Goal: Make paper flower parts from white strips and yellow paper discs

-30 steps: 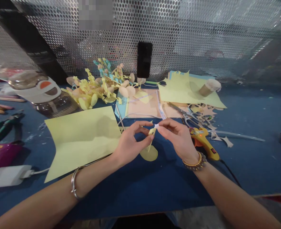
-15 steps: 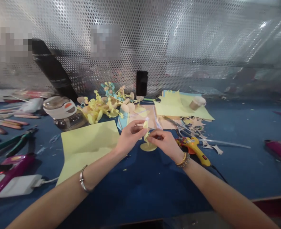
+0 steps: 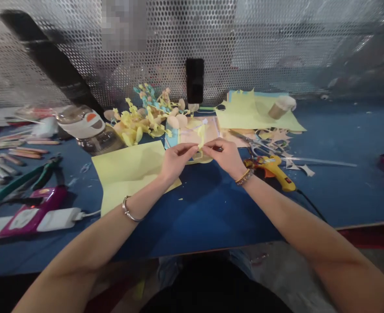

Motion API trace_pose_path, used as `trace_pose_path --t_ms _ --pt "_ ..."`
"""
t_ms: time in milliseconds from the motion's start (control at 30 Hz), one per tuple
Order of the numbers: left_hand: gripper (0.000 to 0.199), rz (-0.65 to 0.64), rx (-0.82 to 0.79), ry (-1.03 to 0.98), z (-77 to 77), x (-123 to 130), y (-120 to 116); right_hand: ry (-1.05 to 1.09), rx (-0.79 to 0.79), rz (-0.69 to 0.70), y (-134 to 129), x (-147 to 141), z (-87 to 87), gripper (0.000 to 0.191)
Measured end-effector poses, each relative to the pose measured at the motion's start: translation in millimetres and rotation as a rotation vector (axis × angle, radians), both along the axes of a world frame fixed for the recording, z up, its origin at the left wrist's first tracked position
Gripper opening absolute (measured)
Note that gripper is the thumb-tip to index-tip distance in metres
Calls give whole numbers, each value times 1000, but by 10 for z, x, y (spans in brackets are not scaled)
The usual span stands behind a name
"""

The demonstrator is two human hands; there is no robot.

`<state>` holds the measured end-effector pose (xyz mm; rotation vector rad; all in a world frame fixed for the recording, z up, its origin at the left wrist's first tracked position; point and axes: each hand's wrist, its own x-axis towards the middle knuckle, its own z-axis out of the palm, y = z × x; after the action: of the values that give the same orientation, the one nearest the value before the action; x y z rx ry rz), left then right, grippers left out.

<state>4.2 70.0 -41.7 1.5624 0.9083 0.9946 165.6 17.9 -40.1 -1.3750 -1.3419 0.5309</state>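
The left hand (image 3: 176, 160) and right hand (image 3: 223, 156) meet, fingers (image 3: 210, 145) pinched close together.

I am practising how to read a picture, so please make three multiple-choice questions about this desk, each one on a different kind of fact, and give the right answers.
1. Where does the glue gun lie?
A. Beside the pliers
B. Beside the right hand
C. Under the left sheet

2. What colour is the paper piece between the left hand and the right hand?
A. Red
B. Green
C. Yellow

3. How does the phone stand?
A. Upright
B. Flat, face down
C. Upside down in a cup

Answers:
1. B, the glue gun lies just right of that hand.
2. C, the piece shows pale yellow.
3. A, the phone stands upright before the metal sheet.
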Motion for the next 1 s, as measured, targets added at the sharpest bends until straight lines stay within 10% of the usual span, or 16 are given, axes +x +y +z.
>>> trace_pose_path --t_ms 1000 --pt "25 -74 48 -4 -79 -20 -28 -239 54 81 -156 -59 27 8"
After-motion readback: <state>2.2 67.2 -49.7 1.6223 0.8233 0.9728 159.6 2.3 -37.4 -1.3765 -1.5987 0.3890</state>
